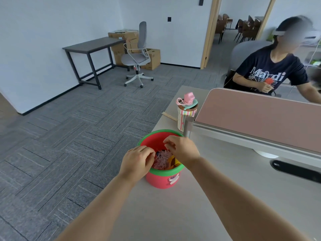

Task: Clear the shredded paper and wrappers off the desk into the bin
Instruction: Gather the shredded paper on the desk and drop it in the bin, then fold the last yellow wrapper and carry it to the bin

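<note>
A small red bin [162,180] with a green rim stands on the grey desk [173,214] near its left edge. Pink shredded paper [162,161] fills it, with a yellow and orange wrapper [174,162] beside the shreds. My left hand [137,162] hangs over the bin's near-left rim, fingertips bunched right at the shreds; whether it grips any is hidden. My right hand [182,150] hovers over the far-right rim with loosely bent fingers and nothing visible in them.
A striped cup [184,117] with a pink lid and a wooden stick [169,116] sit behind the bin. A pink divider panel [260,119] runs along the desk's right side, with a person seated beyond it. Carpeted floor lies to the left.
</note>
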`<action>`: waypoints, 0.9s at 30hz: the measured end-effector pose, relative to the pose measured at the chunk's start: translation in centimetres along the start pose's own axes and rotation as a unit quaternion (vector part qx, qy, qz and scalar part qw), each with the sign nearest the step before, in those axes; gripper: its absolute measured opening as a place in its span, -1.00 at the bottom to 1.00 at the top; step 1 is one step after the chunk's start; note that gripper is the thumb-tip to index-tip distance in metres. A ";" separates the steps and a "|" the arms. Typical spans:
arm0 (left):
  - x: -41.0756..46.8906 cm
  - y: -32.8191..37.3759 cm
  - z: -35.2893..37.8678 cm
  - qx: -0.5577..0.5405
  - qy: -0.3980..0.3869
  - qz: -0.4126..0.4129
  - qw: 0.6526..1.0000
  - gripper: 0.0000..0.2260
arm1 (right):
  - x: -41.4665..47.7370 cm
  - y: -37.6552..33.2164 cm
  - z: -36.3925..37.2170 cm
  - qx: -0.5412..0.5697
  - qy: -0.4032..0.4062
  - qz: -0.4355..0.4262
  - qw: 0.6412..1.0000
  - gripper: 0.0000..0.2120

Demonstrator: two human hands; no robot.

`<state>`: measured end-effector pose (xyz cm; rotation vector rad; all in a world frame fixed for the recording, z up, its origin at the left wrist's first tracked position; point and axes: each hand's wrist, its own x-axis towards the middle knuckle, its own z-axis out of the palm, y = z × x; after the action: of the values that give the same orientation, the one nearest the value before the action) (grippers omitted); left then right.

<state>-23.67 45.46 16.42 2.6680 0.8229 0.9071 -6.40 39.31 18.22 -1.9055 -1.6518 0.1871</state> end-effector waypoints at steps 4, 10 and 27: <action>-0.2 3.2 0.6 0.018 0.035 0.035 0.999 -0.79 | -2.8 1.1 -1.9 0.016 0.087 -0.016 0.996 -0.92; -0.4 11.5 4.9 -0.012 0.031 0.100 0.994 -0.82 | -10.4 6.3 -6.3 0.013 0.113 0.055 0.992 -0.96; -11.5 40.6 30.3 -0.050 -0.311 0.213 0.925 -0.52 | -49.9 30.5 -22.7 -0.167 0.163 0.344 0.910 -0.78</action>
<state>5.30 5.07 1.27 2.8139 0.0515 0.1103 19.70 -16.60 6.92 -2.5548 -0.7745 -0.1456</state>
